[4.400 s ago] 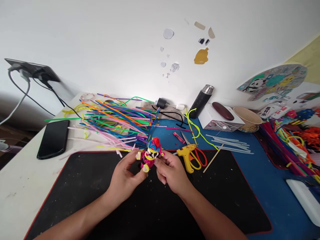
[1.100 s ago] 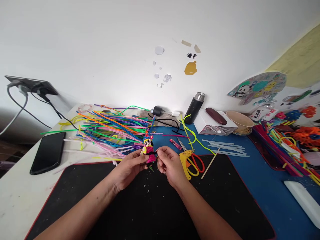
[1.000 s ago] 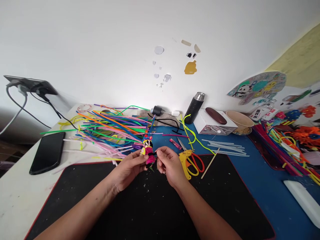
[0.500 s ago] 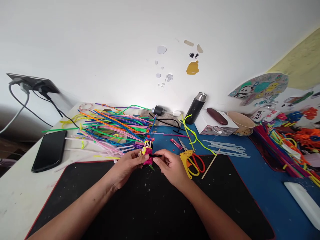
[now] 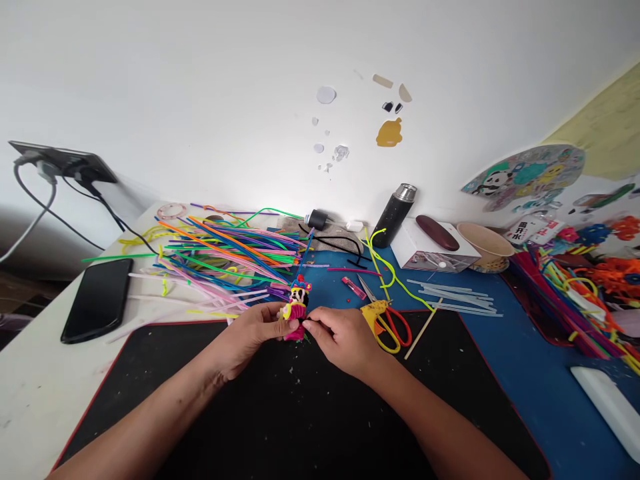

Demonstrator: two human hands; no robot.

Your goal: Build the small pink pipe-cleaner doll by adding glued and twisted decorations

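A small pipe-cleaner doll, pink-bodied with yellow trim and a red and blue headpiece, stands upright between both hands over the far edge of the black mat. My left hand grips its body from the left with thumb and fingers. From the right, my right hand pinches at the doll's lower side; what its fingertips hold there is too small to make out.
A pile of coloured pipe cleaners lies behind the hands. A yellow glue gun and red scissors sit to the right. A black phone lies at left, a black flask and paper bowl at the back.
Both hands lowered the doll toward the mat and closer together. The right hand's fingers moved in onto the doll's lower side.
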